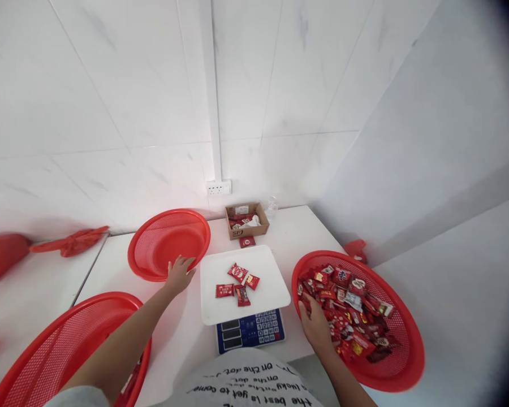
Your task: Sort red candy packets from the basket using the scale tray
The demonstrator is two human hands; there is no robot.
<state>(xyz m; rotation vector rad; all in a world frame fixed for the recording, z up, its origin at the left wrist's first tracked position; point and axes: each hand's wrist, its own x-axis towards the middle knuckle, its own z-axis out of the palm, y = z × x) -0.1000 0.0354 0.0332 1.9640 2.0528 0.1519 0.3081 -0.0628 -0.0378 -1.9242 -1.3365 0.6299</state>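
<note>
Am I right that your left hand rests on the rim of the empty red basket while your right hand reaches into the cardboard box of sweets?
Not quite. The left hand does rest on the rim of the empty red basket, but the right hand reaches into the red basket of sweets on the right, not the cardboard box, which stands untouched by the wall. The head view shows this.

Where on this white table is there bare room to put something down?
Bare table lies between the cardboard box and the candy basket, and between the empty basket and the scale tray. The candy basket is crowded, with the right hand in it; the left hand rests on the empty basket.
</note>
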